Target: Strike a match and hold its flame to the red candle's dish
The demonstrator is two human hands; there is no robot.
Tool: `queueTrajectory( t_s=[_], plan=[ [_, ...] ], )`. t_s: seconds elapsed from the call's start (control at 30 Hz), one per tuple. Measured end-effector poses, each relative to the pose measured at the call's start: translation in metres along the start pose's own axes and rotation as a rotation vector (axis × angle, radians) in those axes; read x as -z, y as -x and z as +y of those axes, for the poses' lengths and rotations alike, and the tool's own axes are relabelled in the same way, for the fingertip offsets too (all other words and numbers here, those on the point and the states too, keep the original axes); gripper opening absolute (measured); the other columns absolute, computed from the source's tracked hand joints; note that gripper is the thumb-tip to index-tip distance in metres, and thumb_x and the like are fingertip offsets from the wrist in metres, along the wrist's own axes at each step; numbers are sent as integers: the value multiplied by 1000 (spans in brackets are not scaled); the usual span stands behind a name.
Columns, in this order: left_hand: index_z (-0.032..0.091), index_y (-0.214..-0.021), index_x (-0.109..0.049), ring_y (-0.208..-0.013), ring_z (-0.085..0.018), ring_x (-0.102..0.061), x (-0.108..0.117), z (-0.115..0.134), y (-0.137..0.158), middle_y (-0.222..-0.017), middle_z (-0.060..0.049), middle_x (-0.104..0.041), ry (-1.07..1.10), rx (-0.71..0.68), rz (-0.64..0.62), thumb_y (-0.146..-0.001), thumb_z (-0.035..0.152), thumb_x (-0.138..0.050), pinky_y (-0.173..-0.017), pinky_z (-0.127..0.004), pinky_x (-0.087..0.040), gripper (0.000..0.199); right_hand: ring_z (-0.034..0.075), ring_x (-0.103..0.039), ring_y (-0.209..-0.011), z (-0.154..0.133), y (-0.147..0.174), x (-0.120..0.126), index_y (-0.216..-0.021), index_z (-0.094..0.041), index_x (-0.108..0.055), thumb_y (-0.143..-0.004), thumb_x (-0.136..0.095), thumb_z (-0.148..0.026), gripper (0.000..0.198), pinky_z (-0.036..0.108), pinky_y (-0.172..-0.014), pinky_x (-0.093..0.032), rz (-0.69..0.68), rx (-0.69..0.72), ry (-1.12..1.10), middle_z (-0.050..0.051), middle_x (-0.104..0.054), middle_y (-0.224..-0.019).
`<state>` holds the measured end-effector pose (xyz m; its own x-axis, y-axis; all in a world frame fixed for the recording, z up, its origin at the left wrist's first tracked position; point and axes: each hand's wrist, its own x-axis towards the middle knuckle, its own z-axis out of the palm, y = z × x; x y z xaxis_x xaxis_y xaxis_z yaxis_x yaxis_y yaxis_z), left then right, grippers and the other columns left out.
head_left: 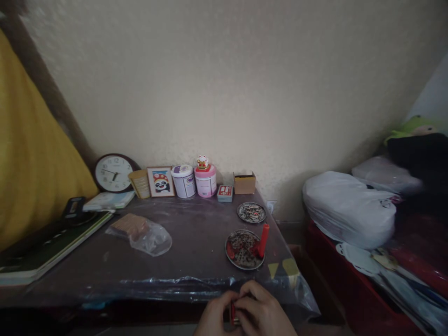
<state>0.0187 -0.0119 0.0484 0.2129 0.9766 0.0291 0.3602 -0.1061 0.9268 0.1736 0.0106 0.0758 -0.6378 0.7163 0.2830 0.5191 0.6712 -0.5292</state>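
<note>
Close to the bottom edge, in front of the table, my left hand [214,315] is closed around a small red matchbox [233,313] with pale sticks showing at its lower end. My right hand [261,310] meets it from the other side, fingers bent and pinched against the box; whatever is between those fingertips is hidden. Beyond the hands, a red candle [264,240] stands upright and unlit on the right side of a round metal plate [245,267] marked with soot and red wax. Farther back, a second round plate [240,215] holds several used matchsticks [252,213].
Along the wall stand a clock [114,172], a framed panda picture [161,182], two canisters [184,182], a red-and-white box [225,193] and an open cardboard box [245,184]. A plastic-wrapped brown block [131,226] lies left. White bags [350,207] sit on the right.
</note>
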Motion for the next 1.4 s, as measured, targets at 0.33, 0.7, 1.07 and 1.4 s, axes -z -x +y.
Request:
queueTrajectory(
  t_s=[0.33,0.7,1.07,1.4],
  plan=[
    [13,-83,-63,-63,-15,-50,-1,0,1,-69,1,-57,-9,12,1,-53,5,-52,-59,-25,-36,33,14,-60,-83,-2,0,3,-80,-18,-64,-69,-57,2,25,22,-75,-49,13,-32,-30,3,-60,-90],
    [14,-80,-59,-65,-15,-49,0,-2,0,-70,1,-56,-9,-10,-24,-55,6,-54,-60,-24,-36,26,13,-61,-80,0,1,0,-83,-18,-66,-69,-57,3,26,20,-72,-48,-2,-26,-13,3,-60,-90],
    [14,-79,-60,-68,-17,-52,1,5,2,-71,-1,-59,-19,4,-10,-58,9,-53,-61,-26,-37,23,13,-61,-80,-7,-2,3,-81,-21,-66,-73,-55,-2,24,20,-72,-49,70,39,-40,2,-63,-88],
    [17,-88,-58,-68,-14,-53,-10,-12,0,-75,0,-60,447,-27,-51,-52,13,-60,-62,-24,-39,36,16,-62,-64,-4,-4,10,-81,-18,-58,-85,-53,-45,28,23,-62,-49,467,-422,-624,2,-63,-67]
  ],
)
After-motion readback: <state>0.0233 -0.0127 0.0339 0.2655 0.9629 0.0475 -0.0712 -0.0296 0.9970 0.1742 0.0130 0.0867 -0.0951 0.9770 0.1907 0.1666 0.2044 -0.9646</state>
